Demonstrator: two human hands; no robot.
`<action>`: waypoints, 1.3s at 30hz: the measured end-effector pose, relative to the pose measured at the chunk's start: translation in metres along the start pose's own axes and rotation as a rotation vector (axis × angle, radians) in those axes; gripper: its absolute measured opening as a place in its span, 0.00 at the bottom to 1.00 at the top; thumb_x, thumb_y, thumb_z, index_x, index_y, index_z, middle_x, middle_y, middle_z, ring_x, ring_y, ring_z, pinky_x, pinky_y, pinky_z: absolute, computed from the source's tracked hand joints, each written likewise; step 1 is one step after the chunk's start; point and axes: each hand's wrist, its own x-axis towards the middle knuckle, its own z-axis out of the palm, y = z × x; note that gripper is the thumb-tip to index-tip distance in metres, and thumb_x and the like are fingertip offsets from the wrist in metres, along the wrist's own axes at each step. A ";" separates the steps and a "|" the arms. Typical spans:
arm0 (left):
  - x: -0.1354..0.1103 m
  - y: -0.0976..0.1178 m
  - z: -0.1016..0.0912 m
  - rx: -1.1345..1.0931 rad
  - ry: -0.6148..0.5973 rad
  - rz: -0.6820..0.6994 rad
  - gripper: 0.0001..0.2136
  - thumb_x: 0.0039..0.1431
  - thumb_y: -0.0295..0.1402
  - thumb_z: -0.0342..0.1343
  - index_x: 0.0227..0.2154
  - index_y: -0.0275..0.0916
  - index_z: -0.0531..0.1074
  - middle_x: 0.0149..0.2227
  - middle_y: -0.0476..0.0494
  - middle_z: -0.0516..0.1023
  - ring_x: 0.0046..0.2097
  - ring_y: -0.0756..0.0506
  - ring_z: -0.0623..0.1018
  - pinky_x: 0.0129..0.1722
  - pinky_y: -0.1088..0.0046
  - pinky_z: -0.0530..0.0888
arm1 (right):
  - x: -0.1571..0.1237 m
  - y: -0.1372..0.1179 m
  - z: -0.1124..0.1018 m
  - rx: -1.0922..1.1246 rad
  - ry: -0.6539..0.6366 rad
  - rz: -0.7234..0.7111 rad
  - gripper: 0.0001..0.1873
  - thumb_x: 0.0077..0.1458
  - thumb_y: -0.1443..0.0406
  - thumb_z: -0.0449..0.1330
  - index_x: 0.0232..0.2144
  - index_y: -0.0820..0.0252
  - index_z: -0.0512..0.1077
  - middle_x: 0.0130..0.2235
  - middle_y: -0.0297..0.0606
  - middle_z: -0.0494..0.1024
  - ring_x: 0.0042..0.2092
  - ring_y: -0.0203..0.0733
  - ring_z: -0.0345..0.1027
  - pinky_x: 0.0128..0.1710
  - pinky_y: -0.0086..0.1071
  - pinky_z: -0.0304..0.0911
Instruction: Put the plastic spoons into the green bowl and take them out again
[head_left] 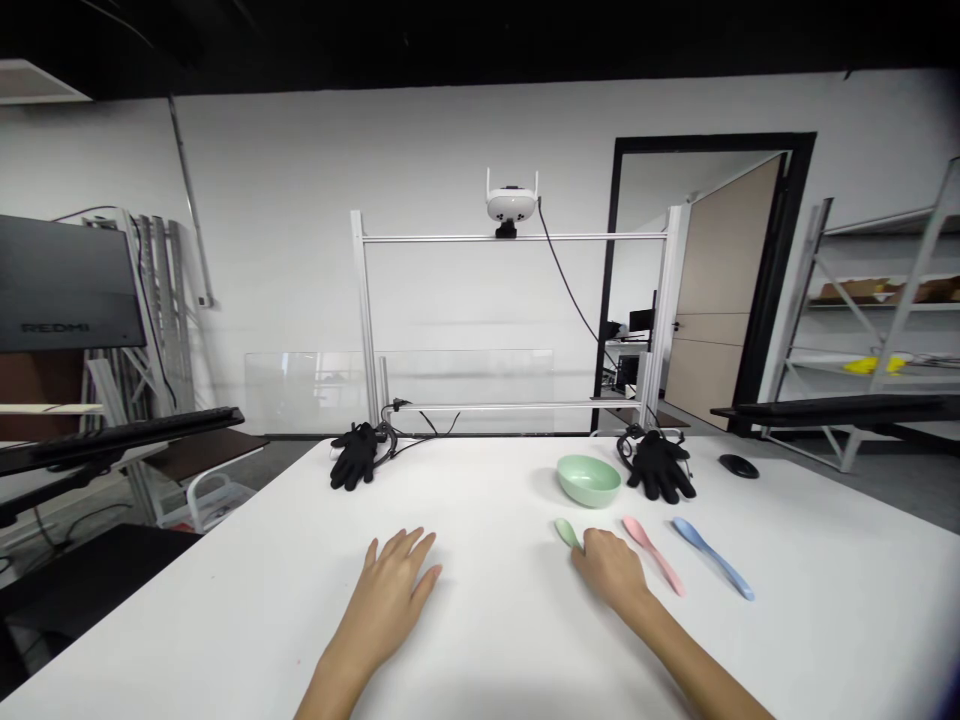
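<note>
My left hand (394, 585) lies flat on the white table (480, 640), fingers stretched out, holding nothing. My right hand (611, 570) rests over a green spoon (567, 531); only the spoon's bowl shows past my fingers, and the handle is hidden under the hand. Whether the fingers grip the spoon I cannot make out. A pink spoon (654, 556) lies just right of that hand, and a blue spoon (712, 558) lies further right. A pale green bowl (589, 480) stands behind the spoons.
Two black gloves lie at the back of the table, one on the left (355, 455) and one (660, 466) beside the bowl. An aluminium frame (510, 238) carries a white camera (511, 203). A black mouse (738, 465) sits far right. A monitor (64, 285) stands left.
</note>
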 end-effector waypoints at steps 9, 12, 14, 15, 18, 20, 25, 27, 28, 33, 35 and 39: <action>0.000 0.001 0.001 0.006 -0.008 -0.005 0.24 0.72 0.45 0.43 0.65 0.45 0.67 0.67 0.40 0.68 0.69 0.34 0.65 0.67 0.41 0.58 | -0.005 -0.003 0.001 -0.002 0.000 -0.002 0.18 0.63 0.65 0.48 0.40 0.67 0.77 0.45 0.56 0.80 0.46 0.55 0.76 0.40 0.38 0.63; -0.001 0.001 0.000 0.007 -0.005 -0.005 0.23 0.72 0.45 0.43 0.65 0.46 0.67 0.67 0.41 0.69 0.69 0.34 0.65 0.67 0.42 0.58 | -0.007 -0.003 0.001 -0.006 0.010 -0.006 0.18 0.63 0.65 0.47 0.40 0.66 0.77 0.45 0.55 0.80 0.46 0.54 0.77 0.40 0.38 0.63; -0.001 0.000 0.000 0.011 -0.007 -0.006 0.23 0.72 0.45 0.43 0.65 0.47 0.67 0.67 0.41 0.69 0.69 0.34 0.65 0.67 0.42 0.58 | -0.007 -0.003 0.001 -0.008 0.015 -0.010 0.19 0.63 0.65 0.47 0.40 0.67 0.77 0.45 0.56 0.80 0.46 0.54 0.77 0.40 0.38 0.63; -0.002 0.000 0.000 0.014 -0.009 -0.007 0.23 0.72 0.45 0.43 0.65 0.47 0.67 0.67 0.41 0.69 0.69 0.34 0.65 0.67 0.42 0.58 | -0.008 -0.004 0.002 -0.010 0.018 -0.012 0.19 0.63 0.65 0.47 0.40 0.67 0.77 0.45 0.56 0.80 0.46 0.54 0.76 0.40 0.39 0.63; -0.001 0.001 0.001 0.016 -0.010 -0.005 0.23 0.72 0.45 0.43 0.65 0.47 0.67 0.67 0.41 0.69 0.69 0.34 0.65 0.67 0.43 0.58 | -0.008 -0.004 0.002 -0.017 0.024 -0.013 0.19 0.63 0.65 0.46 0.40 0.67 0.77 0.46 0.56 0.80 0.46 0.55 0.76 0.40 0.39 0.63; -0.001 0.001 0.001 0.016 -0.011 -0.005 0.23 0.72 0.45 0.43 0.65 0.47 0.67 0.68 0.41 0.68 0.69 0.34 0.64 0.67 0.43 0.58 | -0.008 -0.004 0.002 -0.020 0.026 -0.014 0.19 0.63 0.64 0.46 0.41 0.67 0.77 0.46 0.56 0.80 0.47 0.55 0.76 0.40 0.39 0.63; -0.001 0.001 0.001 0.007 -0.015 -0.008 0.24 0.73 0.46 0.43 0.65 0.45 0.66 0.68 0.40 0.68 0.69 0.34 0.64 0.68 0.42 0.57 | -0.010 -0.003 0.003 -0.025 0.038 -0.023 0.20 0.64 0.62 0.47 0.41 0.67 0.77 0.46 0.56 0.80 0.47 0.55 0.76 0.40 0.39 0.63; -0.001 0.001 0.001 0.010 -0.018 -0.009 0.24 0.73 0.45 0.42 0.65 0.45 0.66 0.68 0.40 0.68 0.70 0.34 0.64 0.68 0.42 0.57 | -0.010 -0.003 0.003 -0.027 0.040 -0.024 0.20 0.65 0.62 0.47 0.41 0.67 0.77 0.46 0.56 0.80 0.47 0.54 0.76 0.40 0.38 0.63; -0.001 0.000 0.001 0.014 -0.021 -0.010 0.24 0.73 0.45 0.42 0.65 0.45 0.66 0.68 0.40 0.68 0.70 0.34 0.64 0.68 0.42 0.57 | -0.010 -0.002 0.004 -0.028 0.040 -0.023 0.20 0.65 0.61 0.47 0.41 0.67 0.77 0.46 0.56 0.80 0.47 0.54 0.76 0.40 0.38 0.63; 0.000 0.001 0.001 0.022 -0.021 -0.010 0.24 0.73 0.44 0.42 0.65 0.44 0.66 0.68 0.40 0.68 0.69 0.34 0.64 0.67 0.41 0.58 | -0.011 0.002 0.003 -0.010 0.066 -0.015 0.24 0.67 0.56 0.46 0.40 0.66 0.76 0.44 0.55 0.80 0.45 0.55 0.76 0.39 0.39 0.64; 0.000 0.001 0.001 0.024 -0.022 -0.009 0.24 0.73 0.45 0.42 0.65 0.43 0.66 0.68 0.40 0.68 0.69 0.34 0.64 0.67 0.42 0.58 | -0.012 0.005 -0.001 -0.001 0.091 -0.010 0.27 0.68 0.53 0.43 0.38 0.66 0.76 0.43 0.55 0.80 0.43 0.54 0.77 0.38 0.39 0.64; 0.002 0.000 0.000 0.027 -0.016 -0.007 0.24 0.73 0.45 0.42 0.66 0.43 0.66 0.68 0.40 0.68 0.69 0.34 0.64 0.67 0.42 0.58 | -0.015 0.014 -0.017 0.024 0.176 -0.045 0.29 0.68 0.51 0.41 0.40 0.64 0.75 0.43 0.54 0.80 0.46 0.54 0.76 0.39 0.38 0.64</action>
